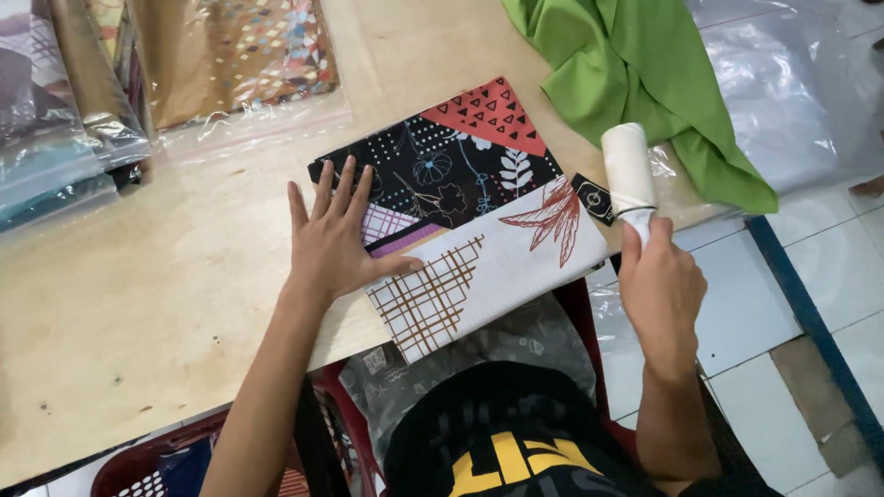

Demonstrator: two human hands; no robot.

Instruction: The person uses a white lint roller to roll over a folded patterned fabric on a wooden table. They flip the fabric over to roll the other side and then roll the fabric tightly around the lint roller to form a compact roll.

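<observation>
Clenched around the handle of a white lint roller (629, 171), the right hand (661, 294) holds the tool upright off the near-right edge of the table, its white drum tilted slightly left and lying over the table's edge beside a small black tag (594, 197). The left hand (333, 241) grasps nothing: it lies flat with fingers spread, palm pressing down on the left part of a folded patterned cloth (465, 221). That cloth lies on the wooden table (138, 313) near its front edge, set at a slant, with a black floral section, a red triangle patch at the top, a purple striped patch under the fingers, and a white section with brown grid lines and a reddish leaf. Its lower right corner hangs just past the table edge. A crumpled green cloth (635, 74) lies behind the roller, on the table's far right, spilling over clear plastic sheeting (783, 83). At the far left and top, folded fabrics in clear plastic bags (110, 83) are stacked. Below the table edge a red basket (147, 465) shows beside the person's dark shirt
</observation>
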